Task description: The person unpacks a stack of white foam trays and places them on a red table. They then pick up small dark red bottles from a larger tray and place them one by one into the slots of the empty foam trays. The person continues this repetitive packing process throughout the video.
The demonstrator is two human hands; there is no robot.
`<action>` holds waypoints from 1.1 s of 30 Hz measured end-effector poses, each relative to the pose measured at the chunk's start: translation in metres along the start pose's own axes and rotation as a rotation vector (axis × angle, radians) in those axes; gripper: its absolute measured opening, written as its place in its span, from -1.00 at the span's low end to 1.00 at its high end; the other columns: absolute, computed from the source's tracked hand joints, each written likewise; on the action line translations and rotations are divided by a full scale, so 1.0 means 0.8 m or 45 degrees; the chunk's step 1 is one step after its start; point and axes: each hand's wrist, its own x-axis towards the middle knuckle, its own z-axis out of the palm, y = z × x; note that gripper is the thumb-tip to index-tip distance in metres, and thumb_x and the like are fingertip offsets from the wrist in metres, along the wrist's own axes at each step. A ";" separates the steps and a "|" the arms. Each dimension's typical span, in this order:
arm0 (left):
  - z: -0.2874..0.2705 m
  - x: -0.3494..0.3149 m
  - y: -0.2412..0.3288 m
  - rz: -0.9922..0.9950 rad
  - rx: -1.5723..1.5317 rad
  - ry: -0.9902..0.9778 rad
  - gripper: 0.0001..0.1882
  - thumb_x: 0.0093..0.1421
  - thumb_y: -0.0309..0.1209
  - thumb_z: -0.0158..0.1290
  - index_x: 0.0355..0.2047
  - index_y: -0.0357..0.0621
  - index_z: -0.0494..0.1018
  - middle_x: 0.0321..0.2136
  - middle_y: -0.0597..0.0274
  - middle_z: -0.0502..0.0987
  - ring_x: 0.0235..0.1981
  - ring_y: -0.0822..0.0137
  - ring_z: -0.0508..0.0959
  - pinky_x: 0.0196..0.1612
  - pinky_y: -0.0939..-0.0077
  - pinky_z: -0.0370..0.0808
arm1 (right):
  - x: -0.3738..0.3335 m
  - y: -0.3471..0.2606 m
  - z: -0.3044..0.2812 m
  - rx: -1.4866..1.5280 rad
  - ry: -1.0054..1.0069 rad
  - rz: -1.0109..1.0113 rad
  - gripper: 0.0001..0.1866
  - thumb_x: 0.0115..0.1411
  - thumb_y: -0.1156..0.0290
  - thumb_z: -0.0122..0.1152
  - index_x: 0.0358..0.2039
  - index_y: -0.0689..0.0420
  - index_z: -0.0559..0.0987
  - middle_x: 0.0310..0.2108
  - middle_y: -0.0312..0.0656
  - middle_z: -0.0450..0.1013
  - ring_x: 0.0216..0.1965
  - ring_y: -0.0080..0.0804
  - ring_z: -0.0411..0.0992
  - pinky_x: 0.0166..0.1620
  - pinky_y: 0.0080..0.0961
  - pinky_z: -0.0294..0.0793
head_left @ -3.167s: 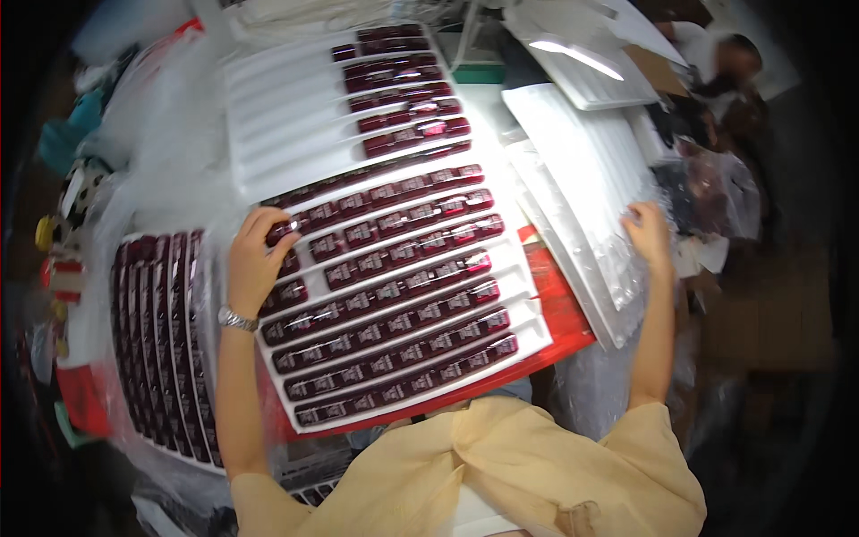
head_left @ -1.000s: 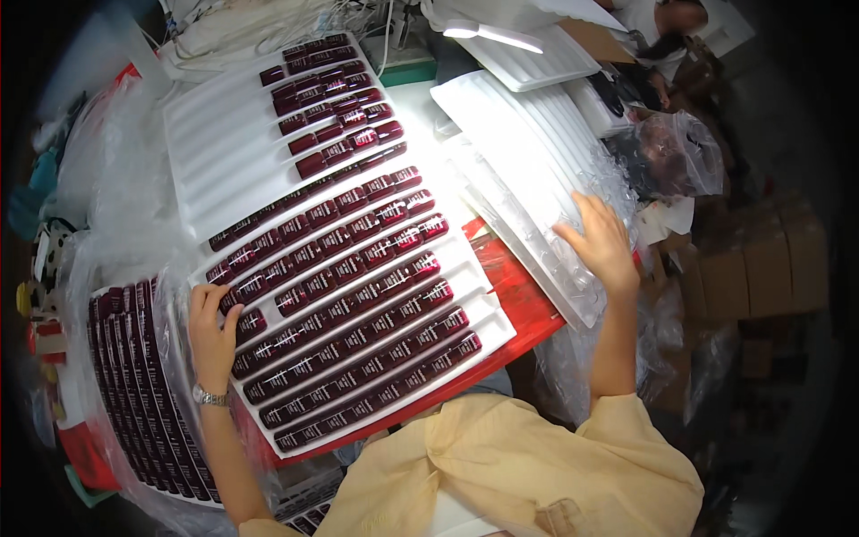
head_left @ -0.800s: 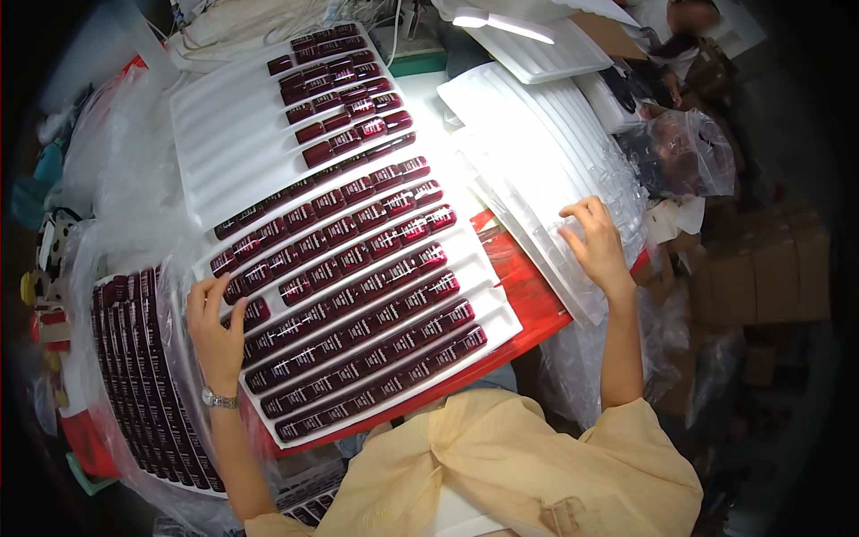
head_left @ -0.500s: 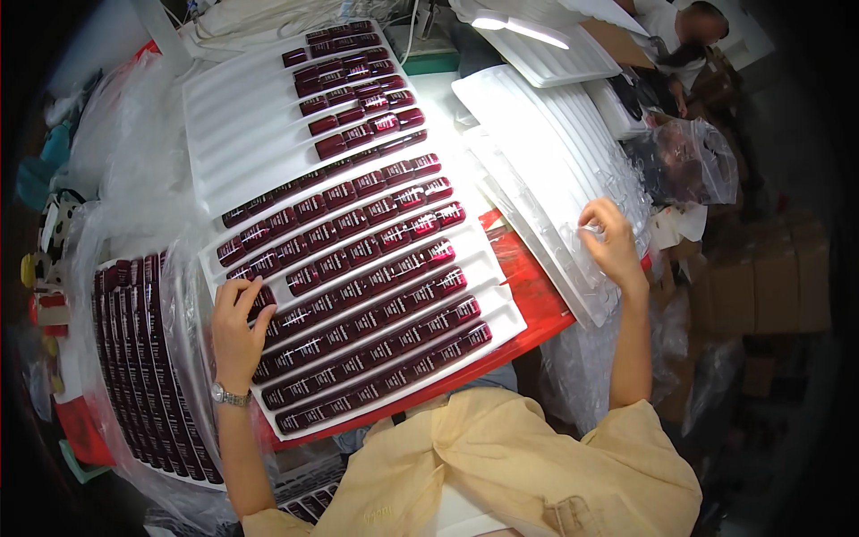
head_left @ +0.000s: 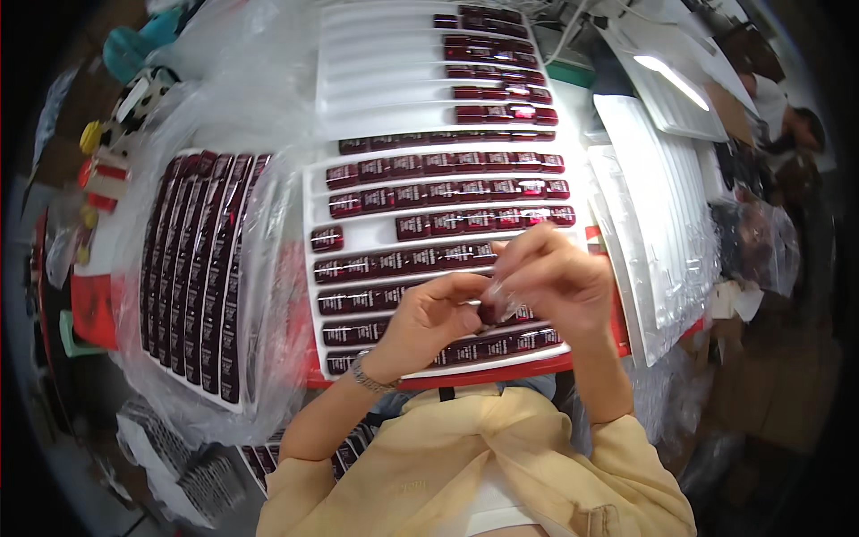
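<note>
Over the near rows of a white grooved tray (head_left: 367,236), my two hands meet. My left hand (head_left: 425,324), with a metal watch at the wrist, pinches a small dark-red glossy container (head_left: 488,311), partly hidden by the fingers. My right hand (head_left: 559,279) is closed on a small clear plastic piece (head_left: 510,307) against that container; its exact shape is blurred. Under the hands, rows of similar dark-red containers (head_left: 461,165) with pale print fill the tray's grooves. One row has a gap beside a lone dark-red container (head_left: 327,238).
A second white tray (head_left: 380,67), partly filled, lies beyond. On the left stands a plastic-wrapped tray of dark-red containers (head_left: 192,277). Stacked white trays (head_left: 658,215) are at the right, near crumpled clear plastic (head_left: 761,251). A lit lamp (head_left: 671,80) hangs at the back right; another person (head_left: 783,121) is behind.
My left hand has lifted a container from the tray's left side and moved right. My right hand has come in from the stacked trays to meet it. The view has turned.
</note>
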 end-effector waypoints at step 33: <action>-0.096 -0.021 0.080 0.398 1.821 0.479 -0.64 -0.06 -0.49 0.27 -0.20 -0.19 0.51 -0.23 0.15 0.54 -0.19 0.14 0.53 -0.09 0.35 0.44 | -0.046 0.024 -0.043 -0.985 0.438 0.138 -0.81 0.25 0.62 -0.04 -0.17 0.17 0.50 -0.57 -0.38 0.37 -0.59 -0.69 0.23 -0.51 -0.63 0.24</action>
